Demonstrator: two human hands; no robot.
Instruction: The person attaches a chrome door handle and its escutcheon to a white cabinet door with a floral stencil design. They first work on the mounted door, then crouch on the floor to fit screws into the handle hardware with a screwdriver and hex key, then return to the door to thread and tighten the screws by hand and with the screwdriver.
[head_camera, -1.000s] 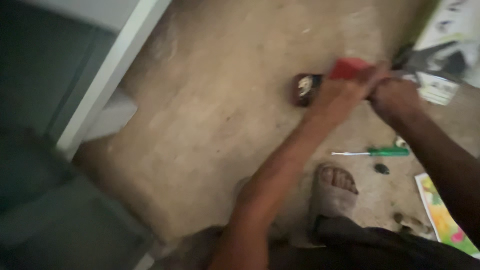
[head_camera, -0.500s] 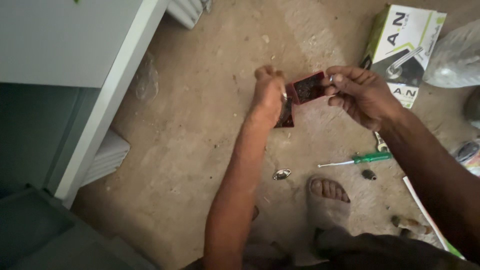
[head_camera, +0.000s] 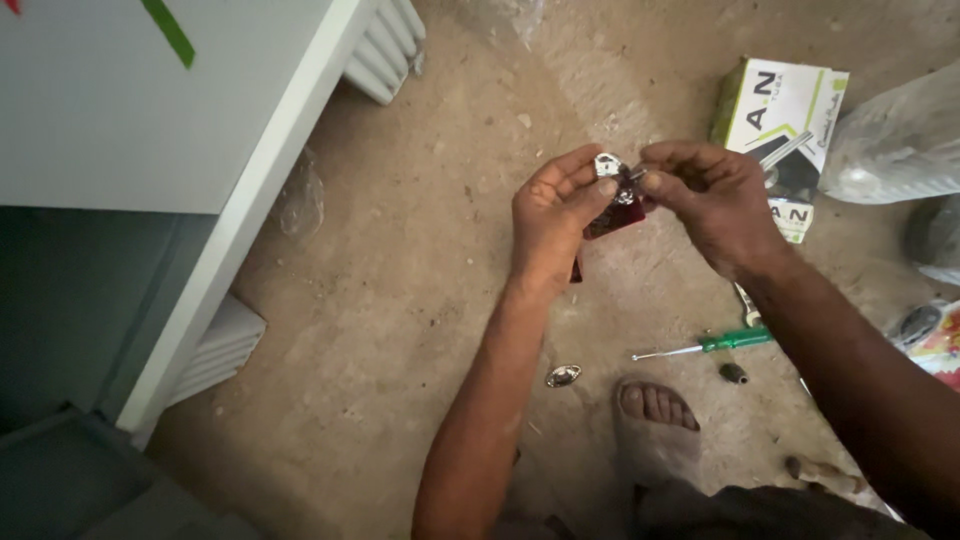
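Seen from the head camera, a person's left hand (head_camera: 548, 225) grips a small dark red device (head_camera: 612, 215) above a dusty concrete floor (head_camera: 420, 300), fingers closed around it, while the right hand (head_camera: 705, 200) pinches a silvery metal piece (head_camera: 608, 165) at its top. A green-handled screwdriver (head_camera: 705, 345) lies below, near a sandalled foot (head_camera: 655, 415); a white-and-green carton (head_camera: 780, 115) sits just beyond the right hand.
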